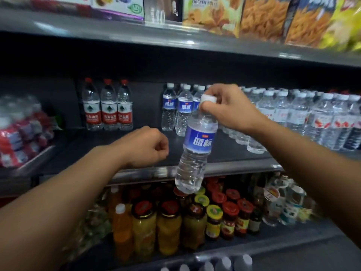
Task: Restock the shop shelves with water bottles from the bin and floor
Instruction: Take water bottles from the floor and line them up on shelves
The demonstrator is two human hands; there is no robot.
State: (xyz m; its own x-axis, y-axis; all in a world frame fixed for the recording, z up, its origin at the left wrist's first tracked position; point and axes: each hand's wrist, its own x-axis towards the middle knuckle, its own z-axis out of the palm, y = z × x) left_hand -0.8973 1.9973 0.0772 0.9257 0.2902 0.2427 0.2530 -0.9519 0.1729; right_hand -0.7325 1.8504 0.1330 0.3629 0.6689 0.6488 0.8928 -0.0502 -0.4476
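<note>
My right hand pinches the white cap of a blue-labelled water bottle, which hangs tilted in front of the middle shelf. My left hand hovers over the shelf's bare part with fingers curled and holds nothing. Behind them a short row of matching blue-labelled bottles stands upright on the shelf. Three red-capped, red-labelled water bottles stand further left near the back wall.
Many clear bottles with white caps fill the shelf's right side. Red wrapped packs lie at the left. Jars and juice bottles crowd the lower shelf. Snack boxes sit on the top shelf. Several bottle caps show at the bottom edge.
</note>
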